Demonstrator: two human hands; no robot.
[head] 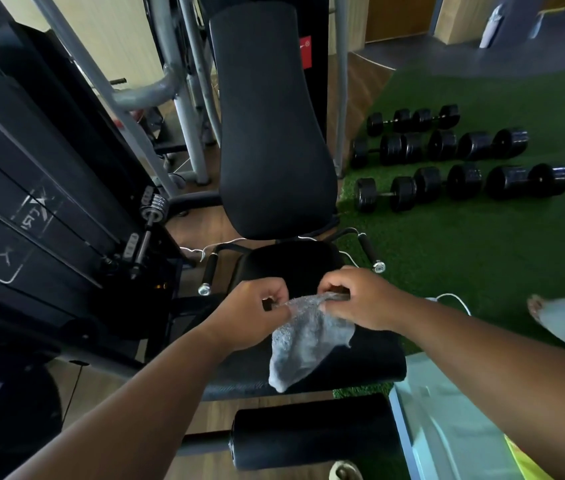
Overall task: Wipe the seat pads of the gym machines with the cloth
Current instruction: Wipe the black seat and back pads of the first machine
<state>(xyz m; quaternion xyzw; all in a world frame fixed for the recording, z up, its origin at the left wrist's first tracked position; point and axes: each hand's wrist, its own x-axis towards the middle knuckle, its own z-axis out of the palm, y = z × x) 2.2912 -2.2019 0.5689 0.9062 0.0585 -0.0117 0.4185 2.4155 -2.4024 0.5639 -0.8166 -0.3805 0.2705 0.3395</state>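
Pinching the grey cloth (303,336) above the black seat pad (294,268), both hands, left hand (251,315) and right hand (360,301), work mid-frame, green turf (464,258) open at right.

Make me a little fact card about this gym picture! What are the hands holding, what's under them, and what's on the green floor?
left hand: pinches the cloth's top edge
right hand: pinches the cloth's top edge
cloth: grey, hangs down between the hands
seat pad: black, under the hands
backrest: black, tall, behind the seat
dumbbells: black, in rows on green turf

Dumbbells (461,164) lie right of the backrest (274,126).
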